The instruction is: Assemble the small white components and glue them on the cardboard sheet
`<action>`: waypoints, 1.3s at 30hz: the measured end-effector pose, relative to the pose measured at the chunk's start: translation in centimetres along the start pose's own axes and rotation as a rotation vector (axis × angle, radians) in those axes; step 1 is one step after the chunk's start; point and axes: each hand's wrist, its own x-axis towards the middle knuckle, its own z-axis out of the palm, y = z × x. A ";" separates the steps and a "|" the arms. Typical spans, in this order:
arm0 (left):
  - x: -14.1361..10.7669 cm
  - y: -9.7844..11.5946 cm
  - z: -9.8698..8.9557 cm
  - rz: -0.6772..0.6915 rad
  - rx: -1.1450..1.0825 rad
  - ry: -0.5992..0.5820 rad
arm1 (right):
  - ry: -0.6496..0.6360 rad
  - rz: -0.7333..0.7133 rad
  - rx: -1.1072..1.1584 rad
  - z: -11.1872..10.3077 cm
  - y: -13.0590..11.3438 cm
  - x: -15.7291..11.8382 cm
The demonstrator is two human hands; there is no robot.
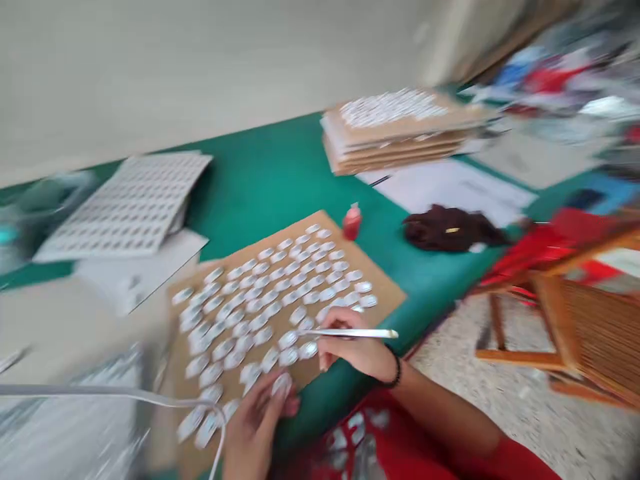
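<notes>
Rows of small whitish oval pieces [260, 268] cover a brown cardboard sheet [373, 267] on the green table. My right hand [357, 343], a dark band at its wrist, is closed around a slim white pen-like tool [360, 333], whose left end is over the pieces near the sheet's front edge. At the sheet's front edge, my left hand [263, 423] pinches one small oval piece [282, 385] between thumb and finger. A white cable [145, 395] passes beside that hand. Motion blur hides fine detail on the pieces.
Behind the sheet stands a small red bottle [352, 222]. Stacked boards [400, 133] and a dark brown cloth [447, 229] lie farther right. At left are a perforated white panel [133, 200] and a plastic-wrapped bundle [75, 427]. A wooden chair [565, 320] stands at right.
</notes>
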 end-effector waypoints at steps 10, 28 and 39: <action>0.1 0.5 0.7 -0.237 -0.248 -0.014 | 0.052 -0.142 -0.142 2.0 3.5 -3.1; -1.5 -1.3 1.6 -0.068 -0.090 0.101 | 0.068 -0.366 -0.747 1.4 3.6 -3.7; -1.5 -1.5 1.8 0.047 0.013 0.114 | 0.067 -0.400 -0.785 1.4 3.5 -3.7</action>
